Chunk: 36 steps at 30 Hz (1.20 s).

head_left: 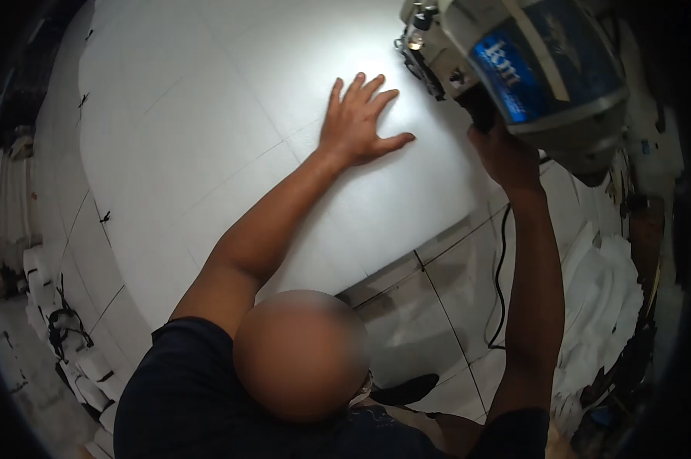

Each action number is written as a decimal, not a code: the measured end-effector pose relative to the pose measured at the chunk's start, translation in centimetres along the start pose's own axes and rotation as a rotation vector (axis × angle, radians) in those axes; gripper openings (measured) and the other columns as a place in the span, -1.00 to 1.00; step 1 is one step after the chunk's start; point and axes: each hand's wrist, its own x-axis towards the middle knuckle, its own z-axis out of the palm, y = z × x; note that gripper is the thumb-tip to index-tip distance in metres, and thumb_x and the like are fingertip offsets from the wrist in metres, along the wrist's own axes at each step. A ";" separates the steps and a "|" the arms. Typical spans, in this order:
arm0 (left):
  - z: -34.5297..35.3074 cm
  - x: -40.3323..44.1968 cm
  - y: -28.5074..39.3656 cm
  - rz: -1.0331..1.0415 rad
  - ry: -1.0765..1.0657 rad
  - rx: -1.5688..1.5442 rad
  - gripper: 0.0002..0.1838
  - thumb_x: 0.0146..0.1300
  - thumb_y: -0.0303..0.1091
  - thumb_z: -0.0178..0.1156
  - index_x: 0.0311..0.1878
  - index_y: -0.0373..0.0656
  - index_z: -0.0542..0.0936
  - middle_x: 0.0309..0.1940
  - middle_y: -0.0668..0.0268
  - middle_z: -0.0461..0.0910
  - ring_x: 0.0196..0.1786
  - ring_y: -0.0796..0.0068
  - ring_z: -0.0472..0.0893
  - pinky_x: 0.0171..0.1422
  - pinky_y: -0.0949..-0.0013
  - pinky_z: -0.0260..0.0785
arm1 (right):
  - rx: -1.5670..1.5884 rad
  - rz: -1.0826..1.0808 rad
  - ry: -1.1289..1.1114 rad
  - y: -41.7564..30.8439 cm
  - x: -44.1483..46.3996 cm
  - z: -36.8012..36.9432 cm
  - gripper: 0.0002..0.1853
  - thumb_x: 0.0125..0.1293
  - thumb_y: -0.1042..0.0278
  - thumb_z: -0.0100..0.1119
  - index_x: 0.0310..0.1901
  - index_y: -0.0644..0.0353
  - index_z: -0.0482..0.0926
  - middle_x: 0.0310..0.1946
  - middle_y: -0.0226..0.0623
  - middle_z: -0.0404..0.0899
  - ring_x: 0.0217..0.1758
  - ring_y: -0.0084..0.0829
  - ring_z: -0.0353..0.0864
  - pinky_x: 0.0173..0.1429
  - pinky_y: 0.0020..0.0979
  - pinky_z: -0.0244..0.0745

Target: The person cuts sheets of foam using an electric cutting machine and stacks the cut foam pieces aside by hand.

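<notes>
My left hand [358, 126] lies flat on a broad white sheet of cloth-like material [230, 145], its fingers spread. To the right, my right hand [511, 159] is closed round the dark handle of an electric cloth-cutting machine [456, 57]. The machine has a large rounded motor housing with a blue "km" label [506, 73]. Metal parts and a small lit lamp show on its left side. The lower part of the machine and its blade are hidden from view. My fingers on the handle are partly covered by the housing.
A black cable [501, 283] hangs down beside my right forearm. Below the sheet's near edge is a tiled floor [437, 306]. Crumpled white material [601, 306] lies at the right. White bundles with dark ties [62, 321] stand along the left.
</notes>
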 end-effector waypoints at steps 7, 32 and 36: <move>0.1 0.2 0.0 -0.035 0.005 -0.014 -0.35 0.22 0.28 0.11 0.27 0.10 0.49 0.40 0.25 0.31 0.51 0.11 0.16 0.59 -0.10 -0.20 | -0.459 -0.409 0.191 3.5 -4.8 0.3 -0.96 0.15 0.29 0.20 -0.38 -0.13 0.54 -0.23 -0.23 0.51 -0.05 -0.15 0.55 0.00 0.01 0.50; -0.5 0.1 0.6 0.030 -0.001 0.039 -0.38 0.27 0.14 0.17 0.28 -0.04 0.47 0.39 0.13 0.31 0.49 0.01 0.18 0.54 -0.20 -0.15 | 0.457 0.179 -0.158 15.3 -27.0 -3.2 -0.39 0.39 0.22 0.20 0.39 0.19 0.23 0.39 -0.15 0.24 0.45 -0.27 0.19 0.47 -0.16 0.12; -0.4 0.1 0.5 0.059 0.011 0.075 -0.39 0.27 0.11 0.17 0.28 -0.05 0.47 0.39 0.13 0.32 0.48 0.00 0.20 0.53 -0.20 -0.12 | 0.428 0.206 -0.141 18.2 -28.3 -2.6 -0.50 0.39 0.26 0.22 0.30 0.17 0.38 0.26 -0.28 0.43 0.25 -0.42 0.44 0.27 -0.30 0.42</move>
